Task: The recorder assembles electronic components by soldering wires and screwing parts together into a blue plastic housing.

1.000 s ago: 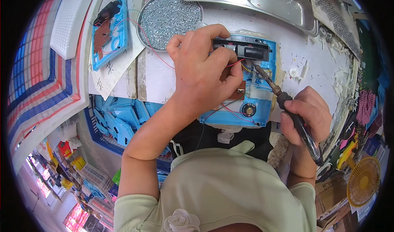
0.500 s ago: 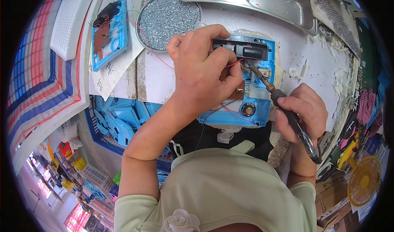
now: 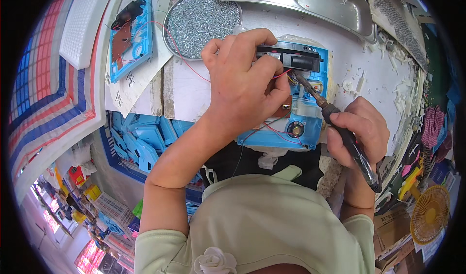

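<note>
A blue plastic casing with wires and parts inside lies in front of me. My left hand is over its left side, with fingertips at a long black part along the far edge. Its thumb and fingers are pinched on a thin red wire, whose short end points right. My right hand grips a soldering iron with a black handle, its metal tip down among the wires beside the black part. The exact contact point is too small to tell. A round metal part sits in the casing's near side.
Another blue casing with wires lies at left on paper. Behind my left hand stands a round tray of small screws. A metal tray is at the far right. Blue panels fill a crate below the table's left.
Both hands hold nearly the same pose, and the iron's tip stays among the wires. The whole scene has shifted very slightly in the picture.
</note>
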Demonstrator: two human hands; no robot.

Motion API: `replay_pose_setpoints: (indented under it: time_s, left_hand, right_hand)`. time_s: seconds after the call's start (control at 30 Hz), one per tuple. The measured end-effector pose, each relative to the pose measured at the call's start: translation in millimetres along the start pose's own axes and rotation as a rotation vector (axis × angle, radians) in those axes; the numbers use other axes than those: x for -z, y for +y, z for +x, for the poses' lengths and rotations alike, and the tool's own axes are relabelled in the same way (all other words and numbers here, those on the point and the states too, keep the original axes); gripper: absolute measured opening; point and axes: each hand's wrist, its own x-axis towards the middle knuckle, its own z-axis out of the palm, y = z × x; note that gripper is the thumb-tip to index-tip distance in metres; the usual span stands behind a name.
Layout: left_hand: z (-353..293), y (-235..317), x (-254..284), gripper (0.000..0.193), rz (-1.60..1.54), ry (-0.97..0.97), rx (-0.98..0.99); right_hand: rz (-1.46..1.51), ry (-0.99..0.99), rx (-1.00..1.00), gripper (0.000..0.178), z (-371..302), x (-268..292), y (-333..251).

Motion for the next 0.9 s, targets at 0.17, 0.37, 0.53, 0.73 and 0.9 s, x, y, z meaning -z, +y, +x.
replay_pose_setpoints:
  time_s: [0.17, 0.37, 0.53, 0.73, 0.9]
  left_hand:
    - [-0.4, -0.9, -1.1, 0.017, 0.000, 0.012, -0.008]
    - [-0.1, 0.5, 0.4, 0.016, 0.002, 0.012, -0.004]
    - [0.0, 1.3, 0.8, 0.015, -0.001, 0.001, 0.002]
    - [-0.4, 1.5, 1.4, 0.015, 0.004, -0.002, 0.005]
    - [-1.4, 1.4, 0.5, 0.015, 0.004, 0.002, 0.013]
  right_hand:
    - [-0.003, -0.004, -0.002, 0.027, -1.0, 1.4, -1.6]
    - [0.002, -0.010, 0.008, 0.027, -0.9, 4.4, -3.9]
    - [0.006, 0.013, 0.014, 0.027, -4.0, 6.9, -5.6]
    - [0.001, 0.035, -0.002, 0.025, -9.5, 9.4, -6.7]
    - [-0.002, 0.047, 0.006, 0.026, -11.6, 10.3, -6.7]
